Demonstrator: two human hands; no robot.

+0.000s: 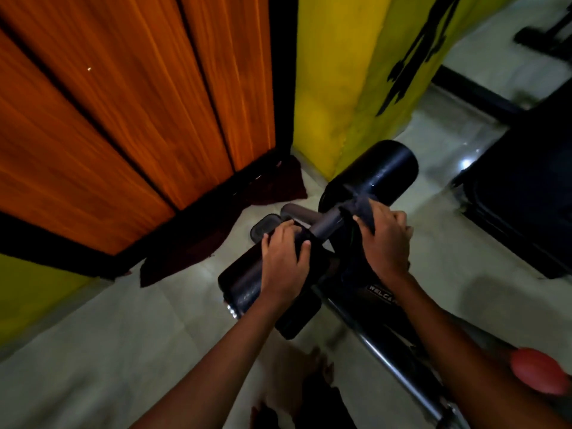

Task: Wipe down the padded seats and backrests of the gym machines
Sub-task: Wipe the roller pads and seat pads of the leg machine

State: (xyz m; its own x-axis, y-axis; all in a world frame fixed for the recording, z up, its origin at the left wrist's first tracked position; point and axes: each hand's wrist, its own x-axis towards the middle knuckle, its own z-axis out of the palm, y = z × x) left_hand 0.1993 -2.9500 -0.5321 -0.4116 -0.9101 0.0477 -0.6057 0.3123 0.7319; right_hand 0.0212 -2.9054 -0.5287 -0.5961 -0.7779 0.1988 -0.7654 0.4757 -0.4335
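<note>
Item: leg-roller assy of a gym machine, black frame w/ "WELCA…" label, viewed from above. Near roller pad lies lower-left of the cross bar; far roller pad upper-right, glossy, against the yellow wall. Left hand is laid over the near pad's upper end, fingers curled round a dark cloth bunched there. Right hand is closed on a grey cloth wrapped at the bar where it meets the far pad; whether both are one cloth cannot be told, frame is blurred. Step judged: wiping rollers, early-to-mid; seats/backrests not in view here. Method advised: cloth to be kept wrapped round the cylinder, not dabbed; pad to be rotated or cloth drawn round the full circumference, underside incl.; strokes to be run end-to-end along the roller; end caps and bar joint to be covered, since grime prob. collects there. Risk: roller may spin under pressure, so one hand is best kept as a brace. Misc.: dark red rag on floor by orange door; bare foot below.
</note>
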